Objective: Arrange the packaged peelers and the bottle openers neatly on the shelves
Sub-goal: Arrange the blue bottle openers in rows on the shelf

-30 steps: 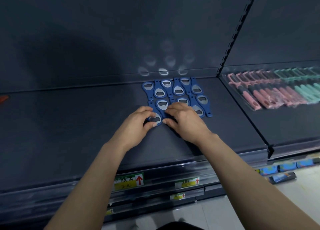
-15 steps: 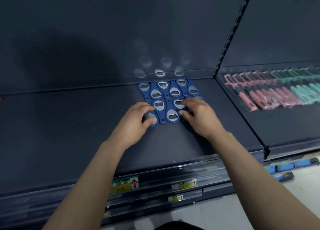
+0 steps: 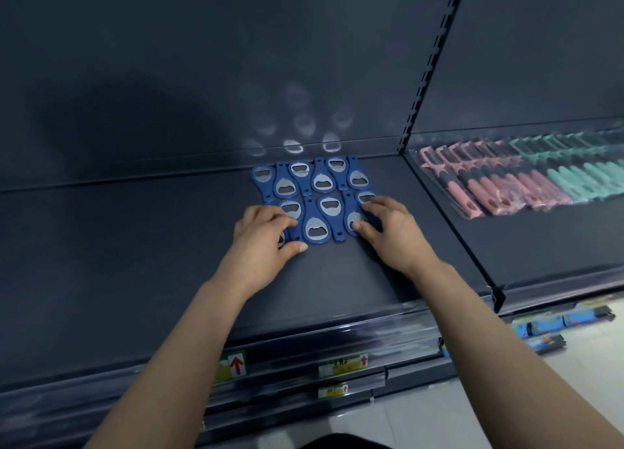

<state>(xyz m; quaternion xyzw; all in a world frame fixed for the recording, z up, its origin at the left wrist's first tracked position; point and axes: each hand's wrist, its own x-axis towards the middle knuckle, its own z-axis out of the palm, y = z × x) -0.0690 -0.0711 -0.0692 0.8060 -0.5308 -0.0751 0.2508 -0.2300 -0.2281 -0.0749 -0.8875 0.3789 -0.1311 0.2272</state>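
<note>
Left hand [image 3: 260,242] and right hand [image 3: 393,237] are pinching the front row's end bottle openers [image 3: 315,182], squaring the block; the next move is probably calling for a gentle release.

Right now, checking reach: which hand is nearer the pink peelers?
Right. The right hand touches the bottle openers' edge facing the pink peelers; the left hand touches their opposite edge.
</note>
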